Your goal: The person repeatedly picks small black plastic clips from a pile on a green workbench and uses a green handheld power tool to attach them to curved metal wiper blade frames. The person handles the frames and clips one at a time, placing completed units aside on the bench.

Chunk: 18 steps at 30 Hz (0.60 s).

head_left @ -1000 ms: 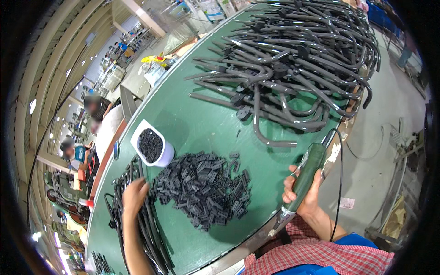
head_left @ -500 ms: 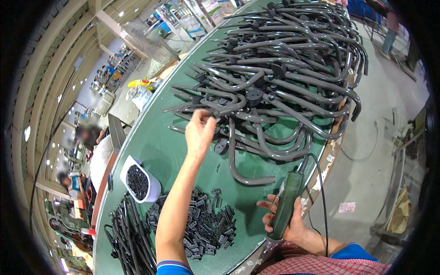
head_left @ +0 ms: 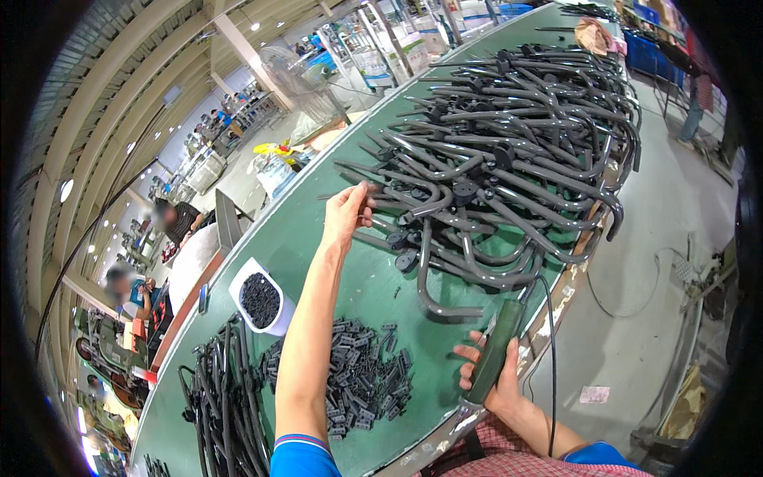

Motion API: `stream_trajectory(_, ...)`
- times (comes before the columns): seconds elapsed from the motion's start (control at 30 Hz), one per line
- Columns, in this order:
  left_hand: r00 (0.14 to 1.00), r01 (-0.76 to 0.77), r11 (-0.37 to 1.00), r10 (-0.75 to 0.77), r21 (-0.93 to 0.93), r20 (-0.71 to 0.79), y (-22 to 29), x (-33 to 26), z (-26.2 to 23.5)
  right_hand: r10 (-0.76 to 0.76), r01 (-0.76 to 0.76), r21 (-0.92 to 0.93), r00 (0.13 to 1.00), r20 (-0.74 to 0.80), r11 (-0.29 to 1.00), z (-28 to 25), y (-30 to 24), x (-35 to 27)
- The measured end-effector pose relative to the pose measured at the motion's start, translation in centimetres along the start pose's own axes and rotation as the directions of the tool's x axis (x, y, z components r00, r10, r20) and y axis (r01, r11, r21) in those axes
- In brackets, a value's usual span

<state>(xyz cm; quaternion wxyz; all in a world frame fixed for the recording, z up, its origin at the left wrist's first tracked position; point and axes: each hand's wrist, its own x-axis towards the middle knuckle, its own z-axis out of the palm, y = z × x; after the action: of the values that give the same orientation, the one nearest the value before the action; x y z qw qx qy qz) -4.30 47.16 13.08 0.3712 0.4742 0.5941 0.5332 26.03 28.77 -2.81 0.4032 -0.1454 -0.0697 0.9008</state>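
My left hand (head_left: pixel 346 216) reaches over the near left side of a heap of bent dark grey metal tubes (head_left: pixel 517 159). Its thumb and fingers are pinched together beside the tube ends; what they hold, if anything, is too small and blurred to make out. Black round knobs or discs (head_left: pixel 464 191) sit on several tubes. My right hand (head_left: pixel 501 381) holds a green electric screwdriver (head_left: pixel 496 350) by its body, low over the table's right edge, with the cord end pointing up and away. Some fingers stretch loosely beside it.
On the green table (head_left: pixel 318 274) stand a white cup (head_left: pixel 280 319) of small black screws, a pile of small black slotted pieces (head_left: pixel 366 378) and a bundle of thin black rods (head_left: pixel 222 405). A black cord (head_left: pixel 554 358) hangs by my right arm. Other people sit at far left.
My left hand has drawn back leftward from the curved tube's end, its fingers still pinched. My right hand keeps the screwdriver nearly in place. The whole view has shifted slightly.
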Motion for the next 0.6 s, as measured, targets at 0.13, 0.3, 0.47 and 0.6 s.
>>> stream_trajectory(0.13, 0.988, 0.053, 0.848, -0.121, 0.528, 0.096, -2.2, -0.8, 0.8, 0.002, -0.002, -0.027, 1.000, -0.011, 1.000, 0.2, 0.0, 0.1)
stream_trajectory(0.3, 0.942, 0.326, 0.928, -0.302, -0.179, 0.149, -7.5, 1.7, 4.9, -0.045, 0.045, -0.022, 0.999, 0.006, 0.999, -0.1, 0.1, 0.0)
stream_trajectory(0.47, 0.942, -0.039, 0.997, 0.059, 0.068, -0.330, -5.4, -1.9, 0.7, -0.006, 0.010, -0.053, 0.998, 0.067, 0.999, 0.0, 0.4, -0.4)
stream_trajectory(0.6, 0.957, -0.147, 0.942, 0.212, 0.302, -0.196, 0.3, -12.7, 0.5, 0.017, -0.016, -0.008, 0.984, 0.176, 1.000, 0.4, -0.5, -0.1)
